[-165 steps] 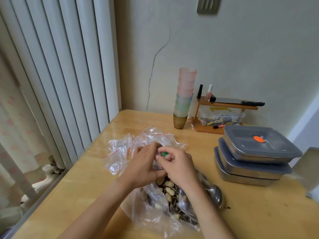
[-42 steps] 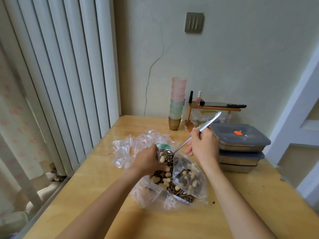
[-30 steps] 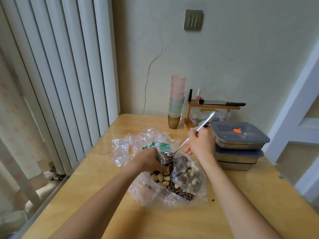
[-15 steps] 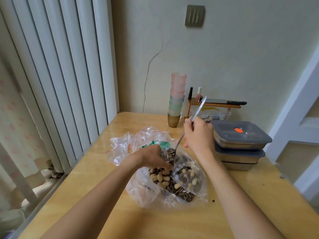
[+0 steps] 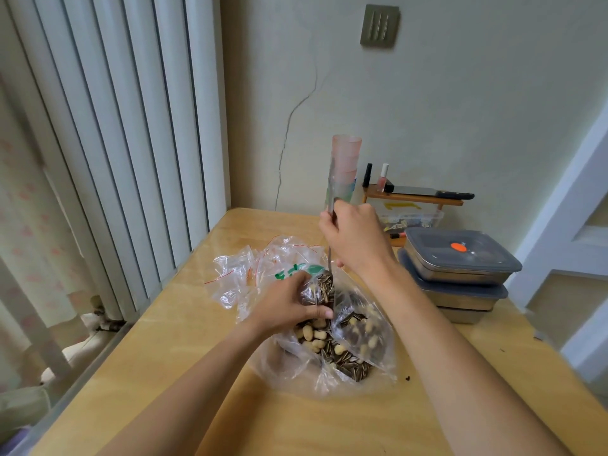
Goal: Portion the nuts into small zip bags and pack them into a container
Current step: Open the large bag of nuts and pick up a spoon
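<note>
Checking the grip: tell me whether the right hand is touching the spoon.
Touching. The head view shows the right hand with fingers curled round the handle of the spoon, held nearly upright.

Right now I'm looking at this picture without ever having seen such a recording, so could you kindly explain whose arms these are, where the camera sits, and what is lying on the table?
There is no machine here: a person works with bare hands, and the one camera sits on their head, looking forward and down. So the two arms reaching in from below are their own.

The left hand holds open a small zip bag already partly filled with striped seeds. The right hand has its fingers curled round the handle of a metal spoon, held nearly upright with its bowl tipping into that bag.

Below them, on the wooden table, lies a large clear bag of peanuts and seeds. More empty zip bags are heaped behind it. To the right stand stacked lidded metal containers; by the wall are stacked cups and a small wooden shelf.
</note>
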### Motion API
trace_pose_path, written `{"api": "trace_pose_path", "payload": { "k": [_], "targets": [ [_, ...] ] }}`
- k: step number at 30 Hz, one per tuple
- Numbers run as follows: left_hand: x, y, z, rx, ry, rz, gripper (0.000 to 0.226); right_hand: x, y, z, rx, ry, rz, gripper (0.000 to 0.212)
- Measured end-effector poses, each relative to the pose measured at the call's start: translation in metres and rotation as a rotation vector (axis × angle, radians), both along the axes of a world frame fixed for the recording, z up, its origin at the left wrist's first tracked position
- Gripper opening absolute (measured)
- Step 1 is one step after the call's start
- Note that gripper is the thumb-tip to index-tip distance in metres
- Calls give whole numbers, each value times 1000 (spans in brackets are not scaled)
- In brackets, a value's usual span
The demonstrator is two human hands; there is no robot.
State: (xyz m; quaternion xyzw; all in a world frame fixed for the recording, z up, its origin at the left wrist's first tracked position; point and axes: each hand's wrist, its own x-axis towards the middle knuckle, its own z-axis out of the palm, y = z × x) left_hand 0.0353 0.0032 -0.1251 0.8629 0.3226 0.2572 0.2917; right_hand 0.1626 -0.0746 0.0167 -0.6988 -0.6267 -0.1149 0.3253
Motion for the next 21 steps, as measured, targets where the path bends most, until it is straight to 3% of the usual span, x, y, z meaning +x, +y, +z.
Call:
{"api": "trace_pose_path", "payload": {
  "k": [7, 14, 21],
  "targets": [
    [6, -3, 3, -143, 42, 55, 69, -10, 13, -1, -104, -122, 64, 28],
    [13, 5, -1, -170, 82, 135, 60, -3, 9, -16, 73, -154, 41, 29],
    [21, 1, 0, -164, -52, 202, 47, -11, 7, -9, 254, -295, 126, 15]
  ]
}}
